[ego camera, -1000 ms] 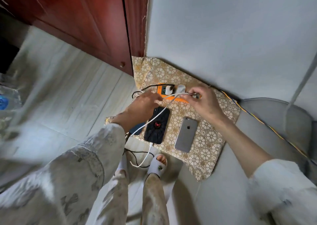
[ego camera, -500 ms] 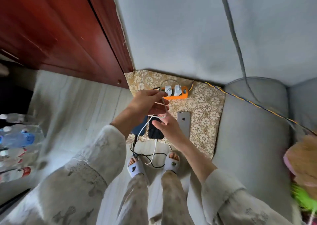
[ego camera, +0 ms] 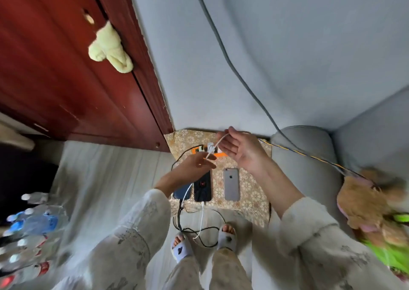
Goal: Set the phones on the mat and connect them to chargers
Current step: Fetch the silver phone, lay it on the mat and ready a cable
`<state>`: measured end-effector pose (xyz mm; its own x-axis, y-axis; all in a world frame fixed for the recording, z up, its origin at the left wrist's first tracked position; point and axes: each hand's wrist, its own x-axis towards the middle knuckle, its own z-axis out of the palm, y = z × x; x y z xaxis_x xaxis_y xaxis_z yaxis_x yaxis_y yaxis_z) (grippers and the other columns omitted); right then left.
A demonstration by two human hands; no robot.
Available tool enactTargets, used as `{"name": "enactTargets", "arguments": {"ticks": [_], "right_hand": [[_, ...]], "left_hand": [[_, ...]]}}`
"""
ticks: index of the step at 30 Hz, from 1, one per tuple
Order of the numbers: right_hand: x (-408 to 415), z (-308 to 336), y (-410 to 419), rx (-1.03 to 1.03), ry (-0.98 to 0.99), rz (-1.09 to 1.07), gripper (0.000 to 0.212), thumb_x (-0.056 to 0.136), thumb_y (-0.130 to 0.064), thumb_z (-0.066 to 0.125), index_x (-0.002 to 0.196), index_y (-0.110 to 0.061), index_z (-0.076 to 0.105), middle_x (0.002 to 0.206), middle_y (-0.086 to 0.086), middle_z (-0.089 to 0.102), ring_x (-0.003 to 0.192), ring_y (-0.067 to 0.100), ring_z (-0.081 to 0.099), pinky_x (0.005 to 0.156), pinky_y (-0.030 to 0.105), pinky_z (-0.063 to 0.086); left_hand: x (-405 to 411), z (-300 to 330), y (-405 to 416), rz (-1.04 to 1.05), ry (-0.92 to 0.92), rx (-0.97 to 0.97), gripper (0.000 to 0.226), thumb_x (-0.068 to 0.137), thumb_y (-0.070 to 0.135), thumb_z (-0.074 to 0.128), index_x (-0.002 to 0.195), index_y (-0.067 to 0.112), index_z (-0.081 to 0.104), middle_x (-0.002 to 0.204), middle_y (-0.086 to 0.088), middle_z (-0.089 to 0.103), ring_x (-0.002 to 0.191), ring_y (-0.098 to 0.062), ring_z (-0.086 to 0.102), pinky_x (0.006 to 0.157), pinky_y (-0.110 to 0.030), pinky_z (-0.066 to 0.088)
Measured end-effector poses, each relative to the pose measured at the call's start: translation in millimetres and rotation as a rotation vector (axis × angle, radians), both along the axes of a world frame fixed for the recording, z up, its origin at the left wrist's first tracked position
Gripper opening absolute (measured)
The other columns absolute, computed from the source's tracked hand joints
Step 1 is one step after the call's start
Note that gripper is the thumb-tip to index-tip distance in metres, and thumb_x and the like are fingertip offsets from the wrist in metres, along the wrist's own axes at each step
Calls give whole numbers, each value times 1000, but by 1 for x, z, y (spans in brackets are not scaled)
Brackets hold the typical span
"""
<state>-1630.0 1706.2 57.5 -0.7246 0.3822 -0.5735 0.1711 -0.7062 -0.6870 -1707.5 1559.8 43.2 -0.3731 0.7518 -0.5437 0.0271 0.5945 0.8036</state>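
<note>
So all three phones are already laid out on the patterned mat (ego camera: 254,192), side by side with their long axes running from the near edge of the mat toward the orange power strip (ego camera: 218,153) at its far side. The silver phone (ego camera: 231,184) is placed face down, logo up, on the right of the row, and no cable can be seen plugged into it, so that one looks like what's left. The black phone (ego camera: 202,189) in the middle has a white cable (ego camera: 201,217) hanging off its near end down to the floor, and the blue phone (ego camera: 182,193) on the left, half hidden under the left wrist, seems to be hooked to a black cable (ego camera: 179,212), though that joint is too small to call for sure. A second white lead (ego camera: 218,144) is being held up above the power strip: its upper part is draped through the loosely curled fingers of the right hand (ego camera: 240,151), and its lower end is pinched between thumb and fingers of the left hand (ego camera: 195,164). Which way the connector tip points can't be told, it's blurred. Probably two done, one to go, with that lead to be brought down to the near end of the silver phone.
</note>
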Motion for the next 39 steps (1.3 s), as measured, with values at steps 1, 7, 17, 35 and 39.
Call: {"name": "enactTargets", "arguments": {"ticks": [1, 7, 17, 35, 39], "right_hand": [[-2, 10, 4, -43, 29, -20, 16, 93, -20, 48, 88, -8, 57, 74, 2, 75, 70, 14, 72, 60, 23, 57], [7, 36, 6, 83, 82, 94, 30, 94, -29, 45, 112, -7, 57, 112, 10, 68, 98, 22, 67, 87, 32, 52], [46, 34, -27, 598, -55, 732, 26, 92, -25, 51, 101, -6, 65, 87, 2, 68, 83, 9, 64, 92, 31, 43], [35, 56, -3, 1223, -45, 527, 22, 89, -24, 56, 106, -15, 68, 87, -10, 65, 70, -6, 56, 61, 7, 42], [37, 60, 0, 1181, -56, 572, 18, 89, -28, 55, 97, -18, 68, 77, -12, 64, 56, -3, 52, 53, 8, 38]], "left_hand": [[1, 6, 0, -27, 44, 9, 20, 92, 5, 46, 110, 2, 56, 112, -22, 65, 97, -25, 61, 82, -24, 51], [-5, 63, 6, 143, 16, 168, 25, 96, 12, 41, 77, 12, 57, 68, -3, 72, 59, -12, 68, 63, -25, 55], [-37, 114, 13, 707, -422, 538, 27, 99, 18, 33, 82, 5, 51, 63, -6, 72, 65, -24, 72, 57, -32, 59], [12, 69, -14, -116, 510, 125, 36, 89, 30, 55, 123, 18, 53, 115, 4, 63, 106, -10, 57, 92, -25, 42], [15, 65, -18, 193, 493, 259, 26, 93, 21, 49, 70, 28, 58, 62, 5, 64, 69, -21, 66, 70, -30, 50]]}}
